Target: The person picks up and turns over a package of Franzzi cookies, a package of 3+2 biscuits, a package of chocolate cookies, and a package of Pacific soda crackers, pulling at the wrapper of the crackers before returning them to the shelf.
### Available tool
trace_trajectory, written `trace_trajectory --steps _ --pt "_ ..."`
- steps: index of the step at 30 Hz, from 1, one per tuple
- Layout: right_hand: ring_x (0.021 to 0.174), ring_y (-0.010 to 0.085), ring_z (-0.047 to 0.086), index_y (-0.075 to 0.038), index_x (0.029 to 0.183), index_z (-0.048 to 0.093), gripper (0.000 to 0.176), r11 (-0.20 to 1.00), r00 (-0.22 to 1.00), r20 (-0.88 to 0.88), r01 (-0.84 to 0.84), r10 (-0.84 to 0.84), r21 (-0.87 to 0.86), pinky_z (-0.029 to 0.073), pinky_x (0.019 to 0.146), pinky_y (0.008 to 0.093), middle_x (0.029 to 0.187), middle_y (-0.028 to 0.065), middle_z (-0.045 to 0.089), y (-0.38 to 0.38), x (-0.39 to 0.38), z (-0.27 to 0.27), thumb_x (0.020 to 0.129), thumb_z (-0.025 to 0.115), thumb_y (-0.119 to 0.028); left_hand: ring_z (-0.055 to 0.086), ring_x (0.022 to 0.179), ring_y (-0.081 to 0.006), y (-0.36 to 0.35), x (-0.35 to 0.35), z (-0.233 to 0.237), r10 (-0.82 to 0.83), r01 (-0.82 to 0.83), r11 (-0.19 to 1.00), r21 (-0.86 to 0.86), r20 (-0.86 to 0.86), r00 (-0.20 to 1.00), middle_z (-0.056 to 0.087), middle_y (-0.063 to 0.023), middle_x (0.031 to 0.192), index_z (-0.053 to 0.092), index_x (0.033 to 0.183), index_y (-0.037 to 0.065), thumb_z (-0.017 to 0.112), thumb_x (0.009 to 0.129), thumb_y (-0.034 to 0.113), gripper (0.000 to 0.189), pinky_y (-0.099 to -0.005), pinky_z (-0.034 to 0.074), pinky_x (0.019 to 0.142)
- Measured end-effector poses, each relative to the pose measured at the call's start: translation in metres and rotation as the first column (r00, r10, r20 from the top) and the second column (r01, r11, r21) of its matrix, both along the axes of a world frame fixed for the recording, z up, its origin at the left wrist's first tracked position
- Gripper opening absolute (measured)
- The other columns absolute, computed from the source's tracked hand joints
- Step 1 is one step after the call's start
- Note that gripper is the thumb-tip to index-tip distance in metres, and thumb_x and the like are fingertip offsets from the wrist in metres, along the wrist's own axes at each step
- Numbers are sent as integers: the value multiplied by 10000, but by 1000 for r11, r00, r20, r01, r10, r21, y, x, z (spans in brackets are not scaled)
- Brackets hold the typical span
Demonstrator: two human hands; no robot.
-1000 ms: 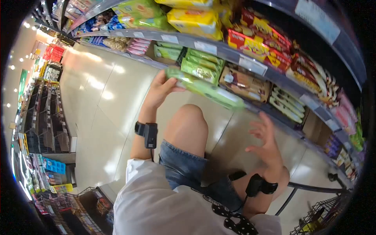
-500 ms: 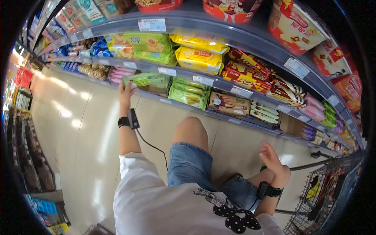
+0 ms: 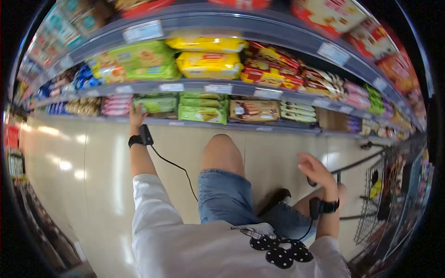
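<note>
A: Item one. What is the left hand (image 3: 136, 116) touching?

B: Entry: green pack (image 3: 158, 104). It is lying flat on the bottom shelf (image 3: 199, 123), at the left of the green stacks, with pink packs (image 3: 116, 104) just beside it. On my feed the hand is resting at the pack's left end.

A: Grip state?

B: The fingers are lying against that end. I cannot tell whether the grip is closing round the pack or only touching it.

A: Handling notes?

B: I am judging it light: soft film wrapper, probably something brittle inside. The film is looking glossy, so I am counting it as a little slippery. A hard squeeze is risking crushed contents. Best hold is the short end or across the long sides, thumb under and fingers over, not the crimped seam.

A: Arm pose?

B: The left arm is stretching forward, nearly straight, to the left of the raised knee (image 3: 221, 148), with the palm facing the shelf. A black wrist unit (image 3: 140, 137) is sitting on it, its cable trailing back towards the body.

A: Item two. The right hand (image 3: 314, 169)?

B: It is hovering in the air, well apart from the shelf and near the cart (image 3: 371, 204). The elbow is bending. The grip is wide open, fingers spreading, holding nothing.
</note>
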State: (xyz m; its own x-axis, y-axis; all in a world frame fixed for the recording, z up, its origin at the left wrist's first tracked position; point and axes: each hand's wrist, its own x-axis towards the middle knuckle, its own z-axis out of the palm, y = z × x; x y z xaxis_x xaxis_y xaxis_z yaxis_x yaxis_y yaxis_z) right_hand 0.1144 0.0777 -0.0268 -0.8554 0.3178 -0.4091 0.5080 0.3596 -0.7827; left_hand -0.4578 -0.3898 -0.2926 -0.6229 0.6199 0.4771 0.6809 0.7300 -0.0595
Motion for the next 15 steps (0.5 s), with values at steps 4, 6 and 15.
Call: trace_trajectory --steps 4,6,15 --pt "821 105 509 -66 1168 453 388 998 998 35 -56 55 31 422 716 242 883 28 536 11 -16 14 828 572 -212 190 1226 -444 60 19 10 -43 -385 567 728 494 869 86 -296 1354 90 1325 -26 599 770 208 789 -464 218 997" --pt "822 103 508 -65 1161 461 379 988 996 -10 -82 84 133 423 716 245 887 26 537 26 -25 15 827 573 -205 195 1217 -463 73 29 3 183 -408 722 560 414 892 58 -331 1340 94 1330 -17 582 770 213 777 -457 230 993" --pt "1007 260 485 -64 1103 511 357 710 808 -536 227 245 667 395 824 357 1087 105 512 54 -114 60 773 606 -161 410 1096 -389 171 171 150 19 -287 868 404 552 834 352 -280 1223 353 1249 51 583 764 239 569 -426 329 930"
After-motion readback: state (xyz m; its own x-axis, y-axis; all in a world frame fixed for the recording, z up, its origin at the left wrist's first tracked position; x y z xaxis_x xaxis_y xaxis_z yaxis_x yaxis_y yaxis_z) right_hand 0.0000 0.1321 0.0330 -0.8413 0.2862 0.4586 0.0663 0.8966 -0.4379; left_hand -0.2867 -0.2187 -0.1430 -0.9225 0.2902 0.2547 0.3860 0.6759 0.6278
